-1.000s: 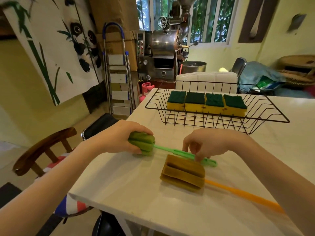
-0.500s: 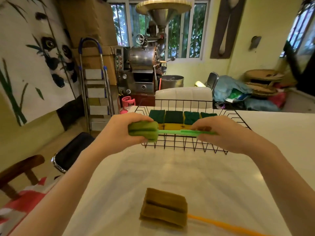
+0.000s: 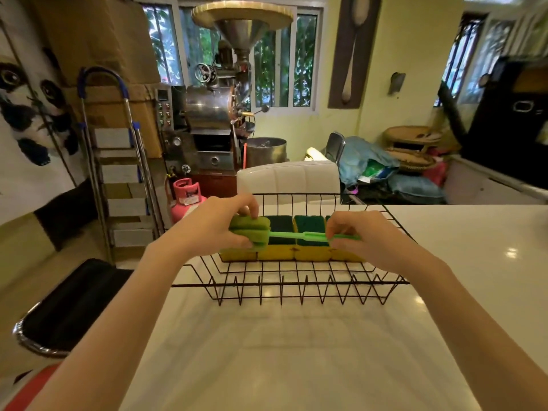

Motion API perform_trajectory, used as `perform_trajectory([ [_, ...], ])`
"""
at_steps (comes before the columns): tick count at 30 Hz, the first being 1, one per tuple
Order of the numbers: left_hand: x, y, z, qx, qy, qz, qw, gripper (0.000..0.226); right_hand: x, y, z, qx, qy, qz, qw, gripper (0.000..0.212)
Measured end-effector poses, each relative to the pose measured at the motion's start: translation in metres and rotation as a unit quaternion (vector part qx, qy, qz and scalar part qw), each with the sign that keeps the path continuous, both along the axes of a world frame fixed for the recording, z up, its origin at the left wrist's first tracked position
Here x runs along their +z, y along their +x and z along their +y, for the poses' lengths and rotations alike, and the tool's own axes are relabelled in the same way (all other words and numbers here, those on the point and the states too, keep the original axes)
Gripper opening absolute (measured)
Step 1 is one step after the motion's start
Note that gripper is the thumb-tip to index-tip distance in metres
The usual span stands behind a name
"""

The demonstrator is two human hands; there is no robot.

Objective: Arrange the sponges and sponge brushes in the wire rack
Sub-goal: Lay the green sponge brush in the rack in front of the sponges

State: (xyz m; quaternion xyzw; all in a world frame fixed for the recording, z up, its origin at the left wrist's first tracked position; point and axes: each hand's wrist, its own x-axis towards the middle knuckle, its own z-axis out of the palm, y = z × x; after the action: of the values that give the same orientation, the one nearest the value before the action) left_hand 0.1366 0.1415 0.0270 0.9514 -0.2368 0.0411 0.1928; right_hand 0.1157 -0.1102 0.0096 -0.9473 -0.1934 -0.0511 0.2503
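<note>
Head view: your left hand (image 3: pixel 212 225) is clamped on the green foam head of the brush (image 3: pixel 252 232), and your right hand (image 3: pixel 366 238) pinches its thin handle, so the brush hangs level across the rack (image 3: pixel 290 281), above the row of sponges (image 3: pixel 292 243) lined along the far side. The brush looks clear of the wires, not yet set down; whether it brushes the sponge tops cannot be told. Risks, as judged from here: the handle is thin and likely flexes, so if you let go with one hand first, the foam end could tip and knock the sponges out of line. Lowered straight down, it lands on top of the sponges, not beside them. An end could also poke through a gap in the wires and snag. Room: the near half of the rack floor is bare, a strip wide enough to lay the brush lengthwise, parallel to the sponges. Watch the near rim and its zigzag wires as you draw back and down. Table (image 3: pixel 296 366) near the rack is open for your wrists; its left edge lies close under your left forearm.
</note>
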Motion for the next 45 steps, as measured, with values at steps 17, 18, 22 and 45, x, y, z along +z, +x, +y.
perform_trajectory([
  [17, -0.039, 0.031, -0.013, 0.022, 0.224, 0.070, 0.972, 0.053, -0.034, 0.041, 0.025, 0.030, -0.188, 0.197, 0.962, 0.025],
  [18, -0.040, 0.031, -0.014, 0.023, 0.228, 0.066, 0.971, 0.053, -0.035, 0.041, 0.024, 0.030, -0.192, 0.205, 0.959, 0.027],
  [22, -0.044, 0.029, -0.020, 0.031, 0.255, 0.025, 0.966, 0.052, -0.036, 0.043, 0.022, 0.031, -0.198, 0.224, 0.954, 0.028],
  [45, -0.019, -0.054, -0.024, -0.106, -0.086, -0.041, 0.990, 0.051, -0.014, -0.066, 0.007, 0.057, 0.055, 0.058, 0.995, 0.061],
])
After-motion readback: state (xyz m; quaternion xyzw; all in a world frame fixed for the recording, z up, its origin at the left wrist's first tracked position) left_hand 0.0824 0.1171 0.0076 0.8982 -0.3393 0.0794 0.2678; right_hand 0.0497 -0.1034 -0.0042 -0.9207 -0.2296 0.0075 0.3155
